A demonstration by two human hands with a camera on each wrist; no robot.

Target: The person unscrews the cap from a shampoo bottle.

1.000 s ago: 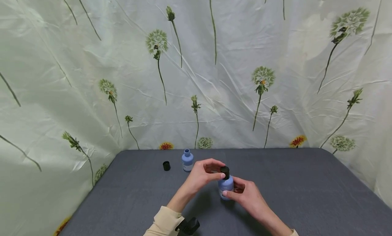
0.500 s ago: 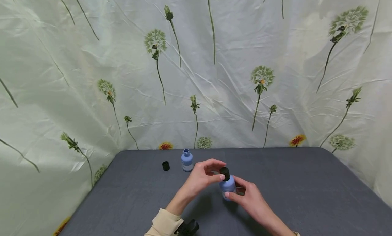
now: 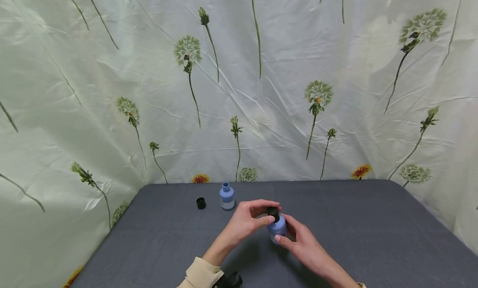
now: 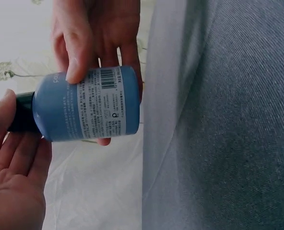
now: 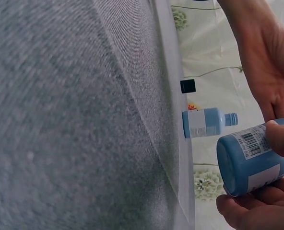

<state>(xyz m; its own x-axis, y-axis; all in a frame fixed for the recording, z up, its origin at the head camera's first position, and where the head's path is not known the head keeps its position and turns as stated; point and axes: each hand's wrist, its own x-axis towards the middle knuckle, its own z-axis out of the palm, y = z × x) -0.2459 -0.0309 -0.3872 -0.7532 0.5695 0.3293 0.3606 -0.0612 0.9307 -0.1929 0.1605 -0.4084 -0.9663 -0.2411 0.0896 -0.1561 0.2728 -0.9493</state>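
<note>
A small blue bottle with a black cap is held above the grey table. My right hand grips its body from below; the barcode label shows in the left wrist view on the bottle and in the right wrist view on the bottle. My left hand has thumb and fingers curled round the cap. A second blue bottle, uncapped, stands upright at the table's back, with a loose black cap to its left.
A floral curtain hangs behind and to the left of the table. The open bottle and loose cap sit near the table's far edge. A cream sleeve covers my left forearm.
The held bottle and both hands have shifted slightly away from me. My left fingers have closed further over the cap.
</note>
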